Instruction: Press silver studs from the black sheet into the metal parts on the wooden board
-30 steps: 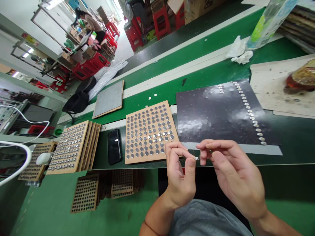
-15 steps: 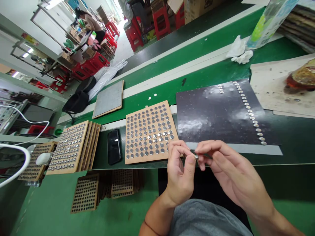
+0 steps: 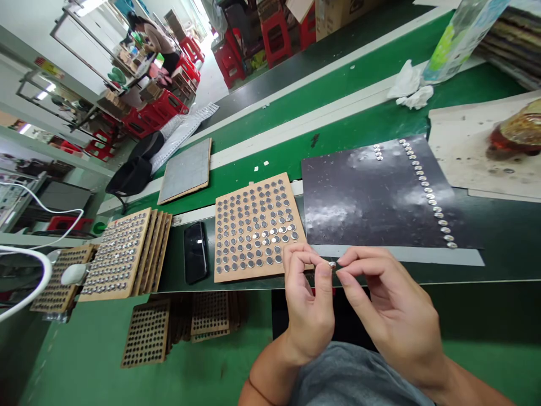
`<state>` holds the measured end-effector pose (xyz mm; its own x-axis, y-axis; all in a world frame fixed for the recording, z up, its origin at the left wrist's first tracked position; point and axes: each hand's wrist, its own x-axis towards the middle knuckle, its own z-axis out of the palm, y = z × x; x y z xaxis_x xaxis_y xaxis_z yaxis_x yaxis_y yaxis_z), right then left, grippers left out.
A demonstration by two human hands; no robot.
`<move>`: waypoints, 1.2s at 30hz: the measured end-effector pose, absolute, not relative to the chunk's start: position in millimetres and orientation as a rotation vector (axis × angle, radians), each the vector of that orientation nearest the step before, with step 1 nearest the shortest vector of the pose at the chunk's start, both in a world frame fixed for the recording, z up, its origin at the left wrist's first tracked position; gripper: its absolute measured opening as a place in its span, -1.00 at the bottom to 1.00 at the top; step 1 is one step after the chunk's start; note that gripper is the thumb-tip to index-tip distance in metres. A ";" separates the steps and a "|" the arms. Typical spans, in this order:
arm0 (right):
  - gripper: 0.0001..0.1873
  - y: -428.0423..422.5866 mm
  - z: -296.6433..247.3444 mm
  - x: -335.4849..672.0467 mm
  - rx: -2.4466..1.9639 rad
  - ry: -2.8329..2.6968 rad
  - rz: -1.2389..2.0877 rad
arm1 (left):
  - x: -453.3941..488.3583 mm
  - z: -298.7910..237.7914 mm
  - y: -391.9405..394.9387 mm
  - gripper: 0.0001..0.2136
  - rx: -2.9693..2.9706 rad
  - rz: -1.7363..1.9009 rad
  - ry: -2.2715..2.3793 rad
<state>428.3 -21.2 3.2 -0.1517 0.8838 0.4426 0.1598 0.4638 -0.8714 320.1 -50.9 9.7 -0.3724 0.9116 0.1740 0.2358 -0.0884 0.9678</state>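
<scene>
My left hand (image 3: 307, 301) and my right hand (image 3: 386, 313) meet in front of me, fingertips pinched together on a small silver button cell (image 3: 332, 264). Which hand carries it I cannot tell; both touch it. Just beyond my left hand lies a wooden tray (image 3: 257, 228) with a grid of holes filled with several button cells. To the right of it lies a dark sheet (image 3: 363, 197) with a row of button cells (image 3: 426, 192) running down its right side.
A black phone (image 3: 195, 251) lies left of the tray. Stacked wooden trays (image 3: 127, 251) stand further left, more trays (image 3: 147, 332) on a lower shelf. A grey board (image 3: 186, 171), crumpled tissue (image 3: 408, 87) and a bottle (image 3: 460, 34) lie further back. A person works far off at the upper left.
Both hands rose slightly and closed together; my right fingertips now press onto the cell from the right, where a second ago they were a little apart from it.
</scene>
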 end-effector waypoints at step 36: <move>-0.75 95.6 -46.0 494.7 -1.590 -2.055 0.269 | 230.3 -22.1 -58.4 -0.86 1.128 0.655 2.747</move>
